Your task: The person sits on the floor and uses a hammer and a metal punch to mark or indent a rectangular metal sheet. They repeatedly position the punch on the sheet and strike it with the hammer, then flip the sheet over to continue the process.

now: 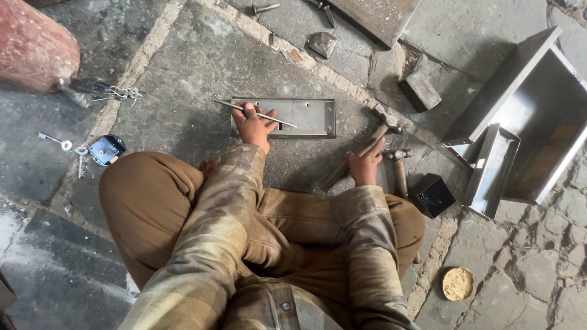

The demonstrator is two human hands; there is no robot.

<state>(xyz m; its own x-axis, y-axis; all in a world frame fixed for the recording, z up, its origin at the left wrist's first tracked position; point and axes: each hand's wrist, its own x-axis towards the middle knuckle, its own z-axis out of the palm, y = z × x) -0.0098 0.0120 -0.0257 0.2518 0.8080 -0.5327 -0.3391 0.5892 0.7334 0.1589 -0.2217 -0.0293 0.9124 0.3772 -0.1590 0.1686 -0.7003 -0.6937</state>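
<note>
The left hand (254,125) is closing its fingers round a thin metal rod (254,113) and pressing it onto a flat grey metal plate (306,116) lying on the stone floor (183,67) straight ahead of the knees. The rod's long axis is running left to right, tilting slightly down toward the right, along the plate's own length. The right hand (365,166) is wrapping round the wooden handle of a hammer (361,153), whose head is pointing up and to the right, just beside the plate's right end. So the plate is lying forward and to the left of the hammer hand, nearer the left hand, with bare floor between them.

A second hammer (398,168) is lying just right of the right hand, near a small black box (434,195). Farther right, an open metal box (532,116) is standing with a narrow metal tray (492,171) leaning against it. Keys (70,146) and a blue lock body (105,150) are lying well apart to the left.
</note>
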